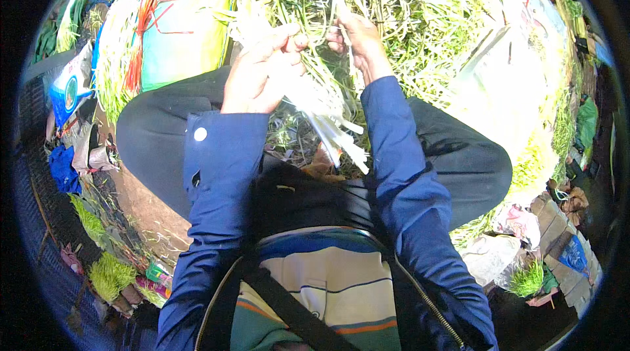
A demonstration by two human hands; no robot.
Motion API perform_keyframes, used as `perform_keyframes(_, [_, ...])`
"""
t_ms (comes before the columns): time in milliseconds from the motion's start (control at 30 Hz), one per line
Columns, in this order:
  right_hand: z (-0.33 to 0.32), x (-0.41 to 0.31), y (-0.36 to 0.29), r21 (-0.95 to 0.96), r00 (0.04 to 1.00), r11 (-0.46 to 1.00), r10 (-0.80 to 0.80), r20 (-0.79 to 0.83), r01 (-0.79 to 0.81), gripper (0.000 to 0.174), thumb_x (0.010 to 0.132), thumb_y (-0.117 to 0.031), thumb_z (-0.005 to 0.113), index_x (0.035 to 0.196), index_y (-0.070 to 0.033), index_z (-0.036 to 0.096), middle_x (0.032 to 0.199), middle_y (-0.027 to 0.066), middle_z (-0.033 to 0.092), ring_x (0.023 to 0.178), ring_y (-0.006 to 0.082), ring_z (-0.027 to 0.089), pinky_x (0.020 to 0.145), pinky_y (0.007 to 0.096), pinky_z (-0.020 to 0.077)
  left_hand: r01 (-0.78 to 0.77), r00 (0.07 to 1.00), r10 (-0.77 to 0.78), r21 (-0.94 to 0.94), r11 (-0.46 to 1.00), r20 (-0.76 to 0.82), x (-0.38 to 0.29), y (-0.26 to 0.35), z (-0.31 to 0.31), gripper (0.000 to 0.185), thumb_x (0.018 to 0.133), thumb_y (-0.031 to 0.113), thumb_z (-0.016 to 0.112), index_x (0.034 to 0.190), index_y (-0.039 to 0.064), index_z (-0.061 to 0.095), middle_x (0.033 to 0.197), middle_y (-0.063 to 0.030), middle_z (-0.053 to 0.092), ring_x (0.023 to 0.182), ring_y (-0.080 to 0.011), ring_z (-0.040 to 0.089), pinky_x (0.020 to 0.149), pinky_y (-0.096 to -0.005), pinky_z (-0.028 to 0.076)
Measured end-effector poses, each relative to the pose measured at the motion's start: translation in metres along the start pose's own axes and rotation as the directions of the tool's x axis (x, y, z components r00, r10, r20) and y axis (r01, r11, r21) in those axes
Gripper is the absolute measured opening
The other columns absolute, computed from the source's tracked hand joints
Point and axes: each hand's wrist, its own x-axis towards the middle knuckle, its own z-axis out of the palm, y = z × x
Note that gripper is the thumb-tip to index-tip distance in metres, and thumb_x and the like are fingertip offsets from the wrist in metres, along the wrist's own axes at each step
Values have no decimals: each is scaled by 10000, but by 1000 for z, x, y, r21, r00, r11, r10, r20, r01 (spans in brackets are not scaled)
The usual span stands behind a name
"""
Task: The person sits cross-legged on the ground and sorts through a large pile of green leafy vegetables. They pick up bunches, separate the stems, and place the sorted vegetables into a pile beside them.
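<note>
My left hand point(263, 70) is closed around a bunch of pale green stalks point(334, 129), whose white cut ends point down and right over my lap. Strong sunlight washes out part of the bunch. To its right, my right hand point(362, 43) pinches a thin pale strand or leaf point(350, 48) between thumb and curled fingers. Around and beyond both hands spreads a large heap of long green leaves and stems point(418, 21).
At the left lie a green and yellow sack point(192, 31) and red plastic ties point(142, 31) over more stalks. A printed white and blue bag point(71, 87) is farther left. Crumpled plastic point(489, 257) and cardboard point(551, 233) lie at the lower right. My crossed legs border the heap.
</note>
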Motion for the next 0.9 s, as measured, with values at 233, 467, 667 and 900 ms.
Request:
perform_keyframes(233, [-26,-75,106,-957,941,48,178,289,285,182,894,-151,575,1007,-86,702,1046,184,689,967,344,671,865,450,530,-9,979,56,234,972,-197,9,-19,-14,195,967,134,601,1126,24,623,847,-67,657,604,-111,529,541,-268,465])
perform_keyframes(467, [-55,-99,140,-975,896,121,385,221,188,311,846,-220,682,1068,-6,724,1105,275,675,1024,390,671,859,480,532,-40,963,112,281,959,-245,0,-27,-20,162,921,124,658,1050,28,638,812,-65,668,517,-77,469,464,-253,410])
perform_keyframes(667, [-57,-95,67,-956,995,282,38,95,81,238,807,-181,688,999,-44,722,1025,207,693,953,393,648,858,446,510,-83,956,145,238,968,-256,7,-23,-17,148,927,102,626,1047,18,648,799,-68,665,511,-74,464,453,-254,406])
perform_keyframes(900, [-62,-210,-82,-228,974,949,-192,123,216,197,838,-55,566,1009,-34,661,707,-39,539,545,29,398,476,185,292,-84,950,149,235,968,-275,10,-29,-20,109,914,81,639,1001,18,659,779,-90,682,495,-69,473,434,-260,396])
